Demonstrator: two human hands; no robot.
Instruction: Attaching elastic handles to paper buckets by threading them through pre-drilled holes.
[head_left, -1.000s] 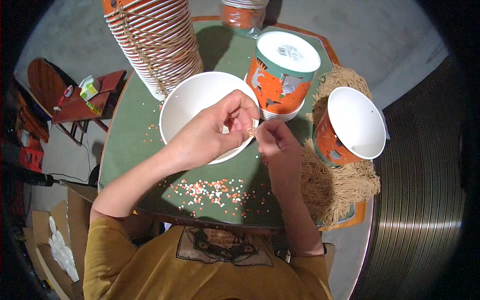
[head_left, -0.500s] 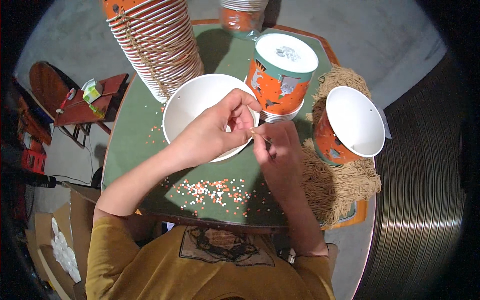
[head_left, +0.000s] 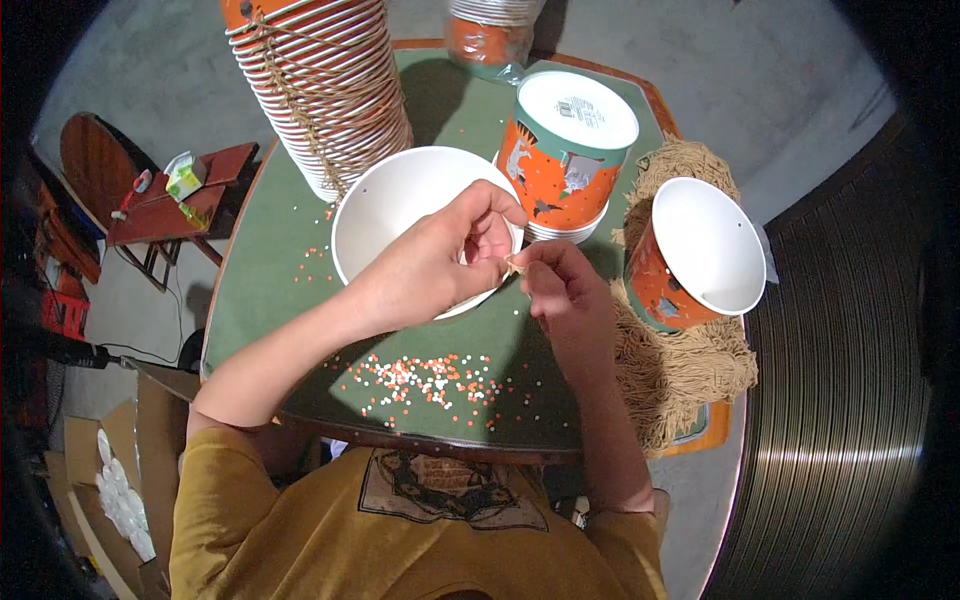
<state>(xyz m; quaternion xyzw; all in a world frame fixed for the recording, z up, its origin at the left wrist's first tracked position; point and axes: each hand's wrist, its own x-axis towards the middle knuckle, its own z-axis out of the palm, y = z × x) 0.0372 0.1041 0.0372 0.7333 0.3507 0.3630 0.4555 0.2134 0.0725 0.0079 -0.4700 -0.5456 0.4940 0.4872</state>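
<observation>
Both my hands meet at the right rim of a white-lined paper bucket (head_left: 400,200) on the table. My left hand (head_left: 425,265) reaches across that bucket with thumb and fingertips pinched on a short end of tan cord (head_left: 513,266). Closed on the same cord from the other side is my right hand (head_left: 570,300), its thumb and forefinger together. Most of the cord is hidden by the fingers. To the right, a second bucket (head_left: 705,245) leans on a thick bundle of tan cords (head_left: 690,385), its open mouth showing.
An orange patterned stack of upturned buckets (head_left: 565,170) stands beyond my hands. At the far left rises a tall nested stack with cord handles (head_left: 320,100). White and orange paper dots (head_left: 430,380) lie scattered on the green tabletop (head_left: 270,345). A bagged stack (head_left: 490,35) stands at the back.
My right hand has shifted slightly right, and its fingers have curled more. A little more of the cord end shows between the hands. My left hand keeps nearly the same pose.
</observation>
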